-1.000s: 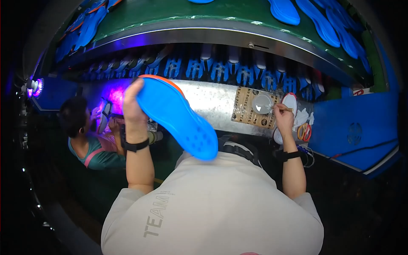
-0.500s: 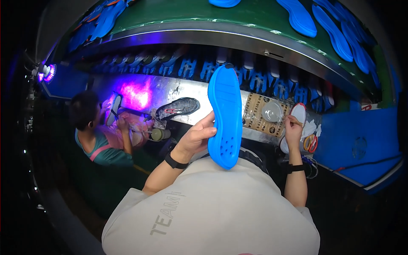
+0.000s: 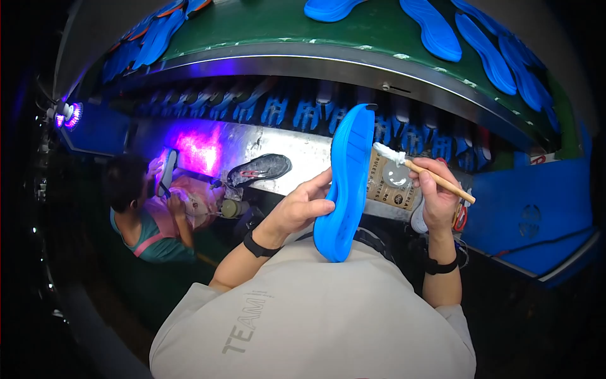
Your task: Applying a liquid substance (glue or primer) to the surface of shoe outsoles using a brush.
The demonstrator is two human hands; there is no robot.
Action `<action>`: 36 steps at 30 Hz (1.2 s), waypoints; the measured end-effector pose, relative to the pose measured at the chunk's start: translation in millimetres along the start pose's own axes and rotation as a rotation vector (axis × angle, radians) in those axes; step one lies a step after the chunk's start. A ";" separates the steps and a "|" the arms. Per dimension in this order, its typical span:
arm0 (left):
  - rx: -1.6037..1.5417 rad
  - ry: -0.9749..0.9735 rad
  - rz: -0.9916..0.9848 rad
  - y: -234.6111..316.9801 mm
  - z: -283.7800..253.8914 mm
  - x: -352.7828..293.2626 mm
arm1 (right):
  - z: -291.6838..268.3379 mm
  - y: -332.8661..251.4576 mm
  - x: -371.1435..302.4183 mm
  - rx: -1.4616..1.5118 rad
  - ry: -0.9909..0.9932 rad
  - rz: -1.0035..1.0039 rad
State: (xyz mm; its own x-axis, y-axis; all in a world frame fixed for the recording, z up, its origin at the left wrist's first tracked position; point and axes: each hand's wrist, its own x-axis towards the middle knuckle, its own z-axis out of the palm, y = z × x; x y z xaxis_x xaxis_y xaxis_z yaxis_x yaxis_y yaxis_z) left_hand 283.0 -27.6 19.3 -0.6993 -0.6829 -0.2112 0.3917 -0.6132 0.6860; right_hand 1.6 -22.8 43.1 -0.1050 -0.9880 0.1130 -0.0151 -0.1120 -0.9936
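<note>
Upright in front of my chest stands a blue shoe sole [image 3: 351, 196], turned partly edge-on. My left hand [image 3: 304, 207] grips it by its left side, thumb on the near face. On the right, my right hand [image 3: 435, 192] is closed round a brush with a wooden handle [image 3: 451, 186]. Its white, shaggy head [image 3: 390, 153] points left, close to the sole's right edge; I cannot tell whether they touch. Below the brush head, a round clear dish [image 3: 396, 175] rests on a printed brown cardboard sheet [image 3: 380, 183].
A dark shoe upper or sole [image 3: 260, 169] lies on the metal bench. Beyond it runs a green belt [image 3: 265, 28] carrying several blue soles [image 3: 432, 31]. At left, a person [image 3: 145, 215] handles another sole under purple light. Red-handled scissors [image 3: 461, 218] lie partly behind my right hand.
My right hand has raised the brush from beside the dish toward the sole. The sole has shifted right and turned, showing more of its side edge.
</note>
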 end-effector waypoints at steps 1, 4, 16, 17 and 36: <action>0.001 -0.003 0.000 0.6 1.8 -0.1 | 1.6 -0.9 3.6 -0.027 -0.005 -0.022; 0.022 -0.016 0.001 5.0 6.7 -0.2 | 4.8 -4.6 8.6 -0.072 0.001 -0.028; 0.067 0.038 -0.042 18.9 12.9 -2.7 | 3.7 -14.4 7.4 -0.248 -0.089 -0.122; 0.079 0.029 -0.042 18.9 13.1 -2.3 | 7.5 -13.3 10.3 -0.207 -0.011 -0.124; 0.235 0.012 0.063 21.9 -1.2 -14.3 | 15.7 -36.8 6.4 -0.251 -0.246 -0.183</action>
State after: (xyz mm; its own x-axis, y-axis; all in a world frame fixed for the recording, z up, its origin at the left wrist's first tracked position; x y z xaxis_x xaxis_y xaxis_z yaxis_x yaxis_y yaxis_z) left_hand 302.3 -31.7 36.5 -0.6700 -0.7226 -0.1699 0.2837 -0.4608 0.8409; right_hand 17.1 -26.6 80.3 0.1628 -0.9533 0.2542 -0.2570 -0.2898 -0.9219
